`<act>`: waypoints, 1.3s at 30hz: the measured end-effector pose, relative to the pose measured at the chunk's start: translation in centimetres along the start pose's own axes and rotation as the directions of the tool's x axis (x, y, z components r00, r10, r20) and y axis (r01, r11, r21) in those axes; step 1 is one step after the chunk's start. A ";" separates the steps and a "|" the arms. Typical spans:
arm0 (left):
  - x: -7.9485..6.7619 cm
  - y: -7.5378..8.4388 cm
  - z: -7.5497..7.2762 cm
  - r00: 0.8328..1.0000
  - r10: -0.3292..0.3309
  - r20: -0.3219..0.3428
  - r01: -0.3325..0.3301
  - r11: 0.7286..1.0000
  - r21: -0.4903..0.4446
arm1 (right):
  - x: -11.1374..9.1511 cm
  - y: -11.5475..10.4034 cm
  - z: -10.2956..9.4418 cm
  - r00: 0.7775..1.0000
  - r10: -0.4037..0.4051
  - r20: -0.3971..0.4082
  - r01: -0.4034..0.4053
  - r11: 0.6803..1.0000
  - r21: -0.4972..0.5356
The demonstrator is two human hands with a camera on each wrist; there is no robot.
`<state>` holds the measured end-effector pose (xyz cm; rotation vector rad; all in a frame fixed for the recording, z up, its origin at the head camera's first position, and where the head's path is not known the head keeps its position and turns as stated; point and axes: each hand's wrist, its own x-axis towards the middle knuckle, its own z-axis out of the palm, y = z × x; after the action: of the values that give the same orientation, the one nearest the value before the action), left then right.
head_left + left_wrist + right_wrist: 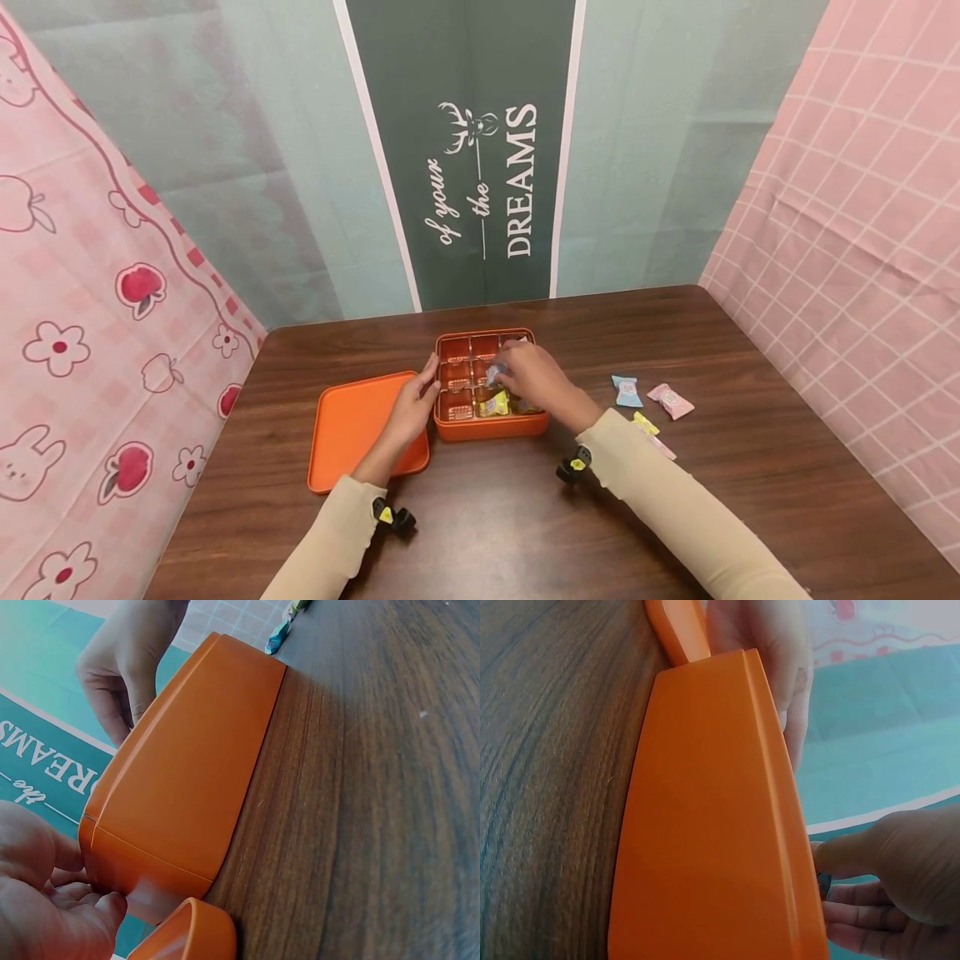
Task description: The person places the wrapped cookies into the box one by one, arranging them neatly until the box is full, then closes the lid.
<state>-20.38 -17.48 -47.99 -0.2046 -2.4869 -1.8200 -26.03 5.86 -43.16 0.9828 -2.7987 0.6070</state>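
An orange box (491,430) with a clear divided insert stands on the table. My right hand (542,382) reaches over its right side and pinches a blue-wrapped candy (493,375) at the middle compartment; the fingertips are partly hidden. A yellow-wrapped candy (495,405) lies in the front middle compartment. Part of another wrapped candy shows at the back right, and the front right compartment is partly covered by my wrist. Against the box's left side rests my left hand (414,407), fingers extended along the wall and touching the rim in the left wrist view.
Left of the box lies an orange lid (356,429), partly under my left forearm. To the right are a blue candy (627,391), a pink candy (671,401) and a yellow candy (646,423), with another pink one partly behind my right sleeve. Curtains surround the wooden table (480,525).
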 end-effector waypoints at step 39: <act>-0.1 0.2 -0.1 1.000 -0.010 0.005 0.010 1.000 -0.005 | 0.3 -0.7 2.2 0.995 0.015 -0.096 -0.010 0.998 0.056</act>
<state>-20.28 -17.50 -47.74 -0.1984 -2.4912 -1.8327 -25.76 4.27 -44.84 0.9206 -2.7194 0.7172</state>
